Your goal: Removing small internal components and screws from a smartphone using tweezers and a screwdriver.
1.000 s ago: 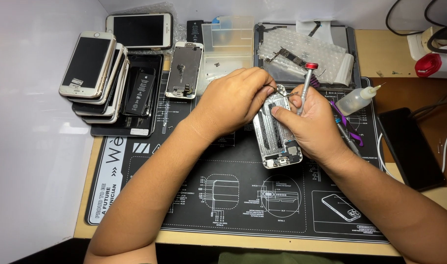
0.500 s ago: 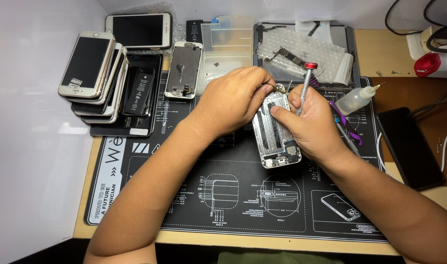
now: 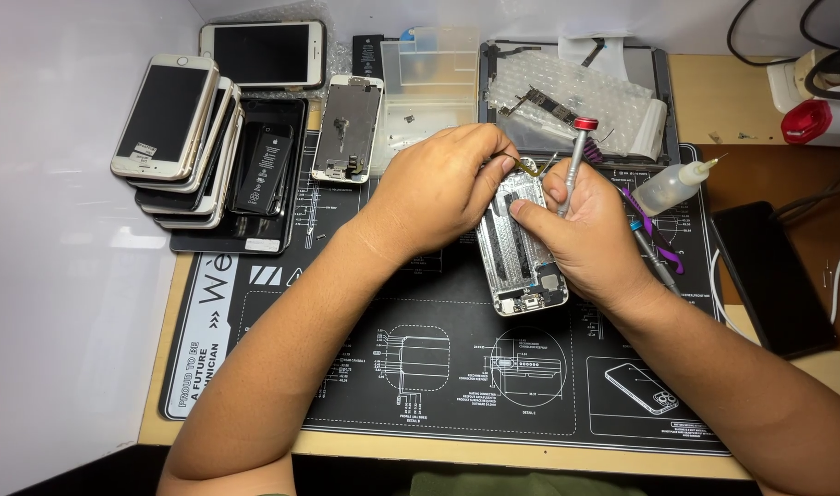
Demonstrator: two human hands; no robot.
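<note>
An opened silver phone housing (image 3: 523, 260) lies on the black repair mat (image 3: 420, 367), its bare insides facing up. My left hand (image 3: 438, 188) rests over its top edge and pinches a small gold flex part (image 3: 528, 168) at the fingertips. My right hand (image 3: 590, 230) lies against the housing's right side and grips a thin screwdriver with a red cap (image 3: 576, 154), held nearly upright with its tip down at the housing's top end. The top of the housing is hidden under both hands.
Stacked phones (image 3: 176, 138) and a battery (image 3: 259, 165) sit at the back left, a detached screen (image 3: 348, 129) beside a clear parts box (image 3: 429, 87). A tray with bubble wrap (image 3: 576, 92) is behind. A squeeze bottle (image 3: 673, 184), purple tweezers (image 3: 654, 230) and a dark phone (image 3: 774, 276) lie right.
Hardly anything has moved. Both hands stay on the housing; the screwdriver leans very slightly differently in my right hand.
</note>
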